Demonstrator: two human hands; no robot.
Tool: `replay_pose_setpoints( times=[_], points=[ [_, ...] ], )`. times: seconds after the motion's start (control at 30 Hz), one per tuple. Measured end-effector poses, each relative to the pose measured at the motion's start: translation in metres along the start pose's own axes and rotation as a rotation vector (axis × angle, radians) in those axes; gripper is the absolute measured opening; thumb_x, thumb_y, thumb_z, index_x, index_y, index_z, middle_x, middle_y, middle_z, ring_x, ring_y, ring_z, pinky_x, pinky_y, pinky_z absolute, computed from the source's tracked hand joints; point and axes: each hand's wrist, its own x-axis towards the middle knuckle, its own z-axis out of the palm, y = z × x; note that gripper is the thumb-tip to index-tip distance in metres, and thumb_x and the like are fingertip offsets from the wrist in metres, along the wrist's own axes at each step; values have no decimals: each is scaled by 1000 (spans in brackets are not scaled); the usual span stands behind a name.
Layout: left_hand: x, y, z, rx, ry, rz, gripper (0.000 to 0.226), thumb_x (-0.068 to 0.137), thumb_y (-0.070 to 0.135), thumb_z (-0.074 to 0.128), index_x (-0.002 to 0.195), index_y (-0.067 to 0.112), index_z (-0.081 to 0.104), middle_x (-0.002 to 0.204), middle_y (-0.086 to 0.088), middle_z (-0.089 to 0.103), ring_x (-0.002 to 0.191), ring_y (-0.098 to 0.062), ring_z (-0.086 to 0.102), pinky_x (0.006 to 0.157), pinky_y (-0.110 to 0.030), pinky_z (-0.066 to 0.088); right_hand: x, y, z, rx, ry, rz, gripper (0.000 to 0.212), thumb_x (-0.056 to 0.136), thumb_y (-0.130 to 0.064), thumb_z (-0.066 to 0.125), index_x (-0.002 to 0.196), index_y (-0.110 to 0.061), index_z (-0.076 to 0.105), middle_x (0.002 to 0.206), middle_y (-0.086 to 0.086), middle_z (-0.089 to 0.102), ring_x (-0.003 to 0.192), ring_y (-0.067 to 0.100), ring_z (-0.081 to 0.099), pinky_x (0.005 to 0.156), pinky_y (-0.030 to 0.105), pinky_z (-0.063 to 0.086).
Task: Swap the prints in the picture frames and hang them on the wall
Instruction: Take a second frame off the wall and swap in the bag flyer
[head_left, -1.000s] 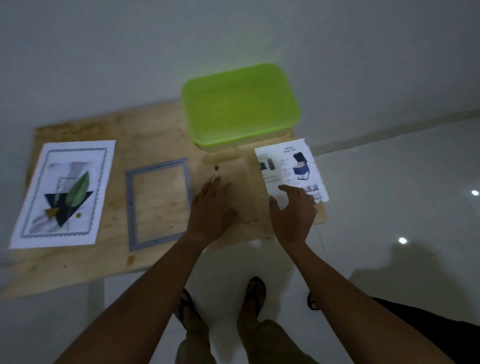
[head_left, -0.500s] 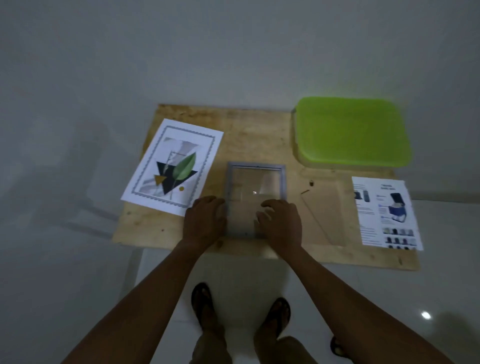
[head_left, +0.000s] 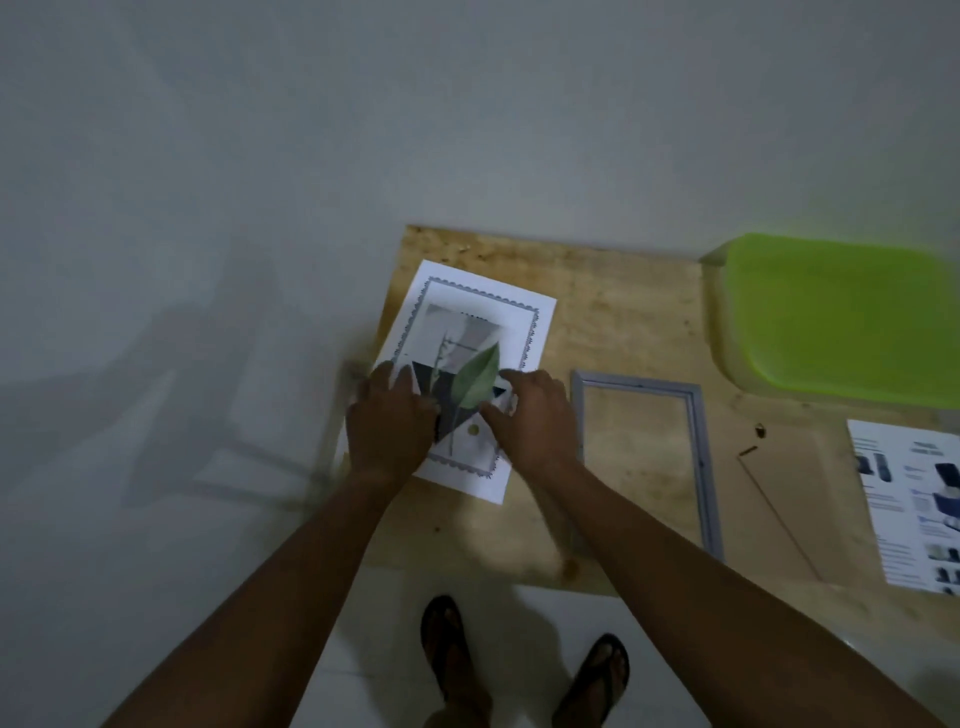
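Had both hands down on the leaf print (head_left: 467, 322), which lay on the plywood surface (head_left: 623, 312) just left of the grey frame (head_left: 636, 383). Had the left hand (head_left: 389, 421) flat over the print's far edge from the frame, fingers close together. Had the right hand (head_left: 535, 421) on the side nearest the frame, fingers bent, tips on the paper. Could not tell whether that hand pinched an edge. Judged the swap roughly half done: frame lying open with no print in it, brown backing board (head_left: 779, 493) just right of the frame, product leaflet (head_left: 914, 509) further right again. Judged as left: print into the frame, backing refitted, hanging on the wall. Saw no second frame. Noted a green lidded box (head_left: 841, 322) beyond the frame, up and right.
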Motion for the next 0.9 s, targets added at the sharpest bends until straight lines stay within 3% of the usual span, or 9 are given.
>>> replay_pose_setpoints(
  times=[0.1, 0.27, 0.33, 0.57, 0.7, 0.77, 0.87, 0.9],
  points=[
    [15, -15, 2, 22, -2, -43, 57, 88, 37, 65, 134, 5, 53, 137, -17, 50, 120, -39, 50, 91, -48, 49, 27, -8, 3, -63, 11, 40, 65, 88, -48, 69, 142, -19, 49, 126, 15, 49, 118, 34, 48, 90, 41, 47],
    [12, -18, 8, 98, 60, 13, 36, 84, 37, 71, 97, 4, 68, 113, -17, 62, 101, -37, 55, 72, -43, 54, 64, -10, 0, -92, -83, 128, 79, 80, -53, 77, 140, -17, 41, 130, 15, 37, 120, 37, 43, 86, 41, 47],
    [6, -17, 9, 115, 87, 31, 33, 84, 37, 70, 91, 5, 69, 111, -14, 64, 99, -36, 56, 69, -42, 54, 72, -10, -2, -90, -124, 144, 82, 77, -53, 80, 139, -14, 42, 132, 15, 36, 122, 38, 45, 89, 42, 48],
    [-2, -18, 14, 108, 38, 69, 40, 88, 44, 66, 95, 5, 71, 121, -14, 63, 108, -35, 57, 78, -44, 57, 79, -12, -8, 53, -111, 208, 84, 67, -37, 92, 137, -19, 50, 134, 12, 36, 111, 37, 60, 91, 40, 52],
    [-3, -29, 22, 108, 22, 107, 45, 92, 49, 56, 107, 8, 68, 132, -12, 59, 119, -33, 54, 88, -46, 56, 80, -16, -11, 38, -108, 216, 93, 66, -33, 93, 142, -13, 42, 137, 14, 33, 112, 39, 59, 91, 41, 50],
    [-3, -34, 28, 100, 1, 105, 53, 95, 54, 44, 113, 10, 66, 138, -11, 56, 125, -32, 52, 94, -46, 54, 81, -17, -12, 41, -119, 231, 95, 66, -33, 94, 143, -11, 42, 139, 14, 32, 114, 37, 58, 91, 39, 49],
    [-5, -43, 38, 213, -74, 176, 91, 93, 65, -13, 130, 19, 56, 153, -5, 40, 143, -25, 31, 111, -42, 38, 84, -15, -15, 87, -126, 253, 92, 60, -33, 97, 135, -12, 48, 134, 10, 33, 99, 29, 60, 85, 35, 50],
    [-6, -45, 41, 200, -80, 174, 95, 91, 65, -19, 133, 20, 54, 155, -4, 38, 145, -24, 27, 113, -40, 35, 84, -15, -16, 89, -137, 256, 85, 60, -33, 97, 128, -11, 52, 130, 9, 34, 90, 22, 58, 82, 32, 48]
  ],
)
